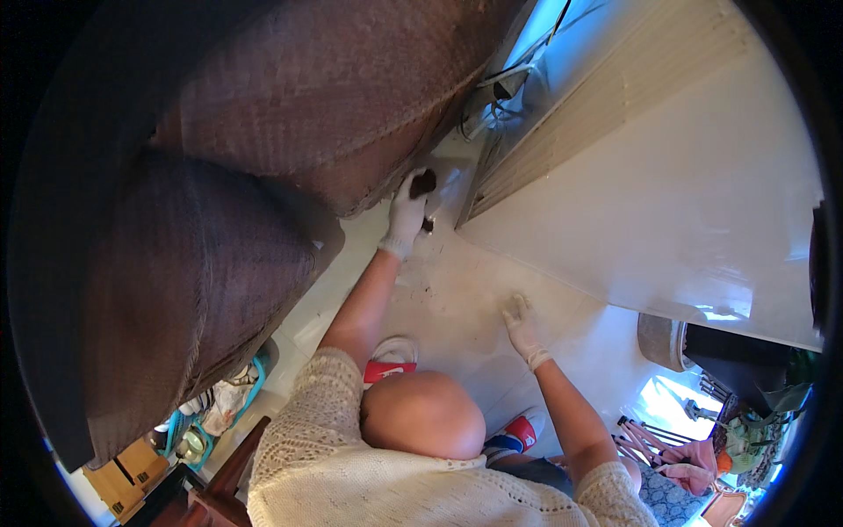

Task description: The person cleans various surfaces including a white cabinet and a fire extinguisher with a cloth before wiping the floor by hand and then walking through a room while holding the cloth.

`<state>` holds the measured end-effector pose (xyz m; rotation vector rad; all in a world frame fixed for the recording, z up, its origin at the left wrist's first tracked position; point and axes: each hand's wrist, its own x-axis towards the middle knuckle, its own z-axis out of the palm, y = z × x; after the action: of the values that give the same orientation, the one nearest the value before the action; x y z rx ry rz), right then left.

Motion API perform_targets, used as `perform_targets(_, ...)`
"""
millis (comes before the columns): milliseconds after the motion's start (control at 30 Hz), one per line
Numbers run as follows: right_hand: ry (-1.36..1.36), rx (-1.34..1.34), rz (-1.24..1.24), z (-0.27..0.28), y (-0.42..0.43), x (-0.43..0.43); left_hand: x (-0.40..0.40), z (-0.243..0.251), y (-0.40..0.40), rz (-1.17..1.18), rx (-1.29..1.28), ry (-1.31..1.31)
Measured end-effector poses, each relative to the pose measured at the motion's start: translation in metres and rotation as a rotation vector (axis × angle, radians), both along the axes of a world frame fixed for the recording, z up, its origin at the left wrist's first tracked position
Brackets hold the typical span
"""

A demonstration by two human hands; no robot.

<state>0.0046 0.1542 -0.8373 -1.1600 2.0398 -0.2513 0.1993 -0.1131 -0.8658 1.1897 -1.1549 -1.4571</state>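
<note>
My left hand (407, 211), in a thin white glove, reaches to the floor between a large brown woven-covered piece of furniture (316, 99) and a white wall (625, 197). Its fingers close on a dark brown lump (423, 184), whose kind I cannot tell. A second small dark piece (428, 225) lies beside the wrist. My right hand (522, 326), also gloved, is held low over the pale tiled floor (461, 309), fingers apart and holding nothing. Dark crumbs are scattered on the floor between the hands.
Loose cables (504, 92) hang in the gap beyond the left hand. Turquoise-edged baskets (260, 379) and cardboard boxes (125, 477) stand at lower left. A grey round pot (662, 339) and a folded pink-fabric stand (688, 464) are at right. My slippers (392, 369) rest on the floor.
</note>
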Motion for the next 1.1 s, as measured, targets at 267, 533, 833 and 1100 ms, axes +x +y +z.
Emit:
perform_targets(267, 0.038, 0.287, 0.435, -0.014, 0.023, -0.029, -0.108, -0.031, -0.111, -0.264, -0.102, -0.309)
perform_targets(533, -0.134, 0.381, 0.449, 0.008, 0.013, -0.039, -0.084, -0.056, -0.054, -0.464, -0.215, -0.597)
perform_targets(833, -0.129, 0.391, 0.541, 0.006, -0.004, -0.044, 0.044, -0.058, 0.093, -0.716, -0.710, -0.605)
perform_targets(1100, -0.137, 0.448, 0.512, 0.018, 0.009, -0.068, 0.060, 0.036, 0.071, 0.076, -0.274, -0.557)
